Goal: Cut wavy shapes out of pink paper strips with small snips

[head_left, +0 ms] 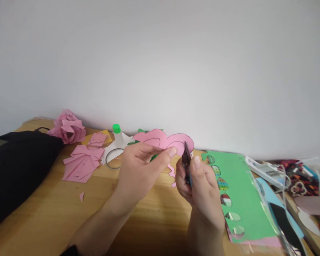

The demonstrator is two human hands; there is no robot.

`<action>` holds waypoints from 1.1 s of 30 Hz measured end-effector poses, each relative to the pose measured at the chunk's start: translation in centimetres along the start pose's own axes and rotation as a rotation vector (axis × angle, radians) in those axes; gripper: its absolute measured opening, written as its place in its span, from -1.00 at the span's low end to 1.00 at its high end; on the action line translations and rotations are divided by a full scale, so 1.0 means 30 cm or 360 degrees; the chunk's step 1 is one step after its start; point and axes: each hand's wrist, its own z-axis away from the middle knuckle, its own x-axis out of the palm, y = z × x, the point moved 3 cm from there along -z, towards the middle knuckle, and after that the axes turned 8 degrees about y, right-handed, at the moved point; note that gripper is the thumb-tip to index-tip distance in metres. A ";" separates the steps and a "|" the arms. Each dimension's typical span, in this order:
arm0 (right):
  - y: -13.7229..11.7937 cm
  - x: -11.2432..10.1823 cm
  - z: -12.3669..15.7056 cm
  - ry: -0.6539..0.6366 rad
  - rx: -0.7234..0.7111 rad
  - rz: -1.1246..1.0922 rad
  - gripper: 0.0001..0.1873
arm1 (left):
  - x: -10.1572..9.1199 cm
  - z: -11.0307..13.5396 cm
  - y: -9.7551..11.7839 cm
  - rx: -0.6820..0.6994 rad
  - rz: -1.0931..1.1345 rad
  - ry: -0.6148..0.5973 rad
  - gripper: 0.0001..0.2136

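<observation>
**Both hands, near the camera, hold pink paper and scissors**

Both forearms come from the near edge over the wooden table [69, 217]. On the far left lies a black bag [18, 167], which covers that side of the table. Right of it, at the far edge by the wall, sits a crumpled pink paper ball [68, 127]. Nearer lies a folded pink piece [82, 161], and a small pink scrap [81, 196] lies alone on the wood in front of it. A glue bottle [117, 134] with a green cap stands further right, with a thin ring [112, 159] flat on the table just beside it.

The left hand [138, 167] is in the middle, above the table. Its thumb and fingers pinch the lower edge of a pink paper shape [160, 139], which stands up with a dark line drawn on it. The right hand [200, 185] is closed around scissors [186, 161]. The dark blades point up and touch the right edge of the pink shape. I cannot tell how far the blades are apart.

Right of the hands lies a green sheet [245, 199] with a row of oval holes. Mixed craft clutter [301, 177] fills the far right corner.
</observation>
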 end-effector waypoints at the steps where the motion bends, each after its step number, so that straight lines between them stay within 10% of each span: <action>1: -0.001 0.000 0.000 0.0001 0.0000 0.0002 -0.50 | -0.001 0.000 -0.002 0.0009 0.0000 0.0020 -0.77; 33: -0.002 0.002 0.001 0.0004 0.0020 0.0076 -0.50 | -0.013 0.000 -0.023 0.0088 0.0118 0.0111 -0.86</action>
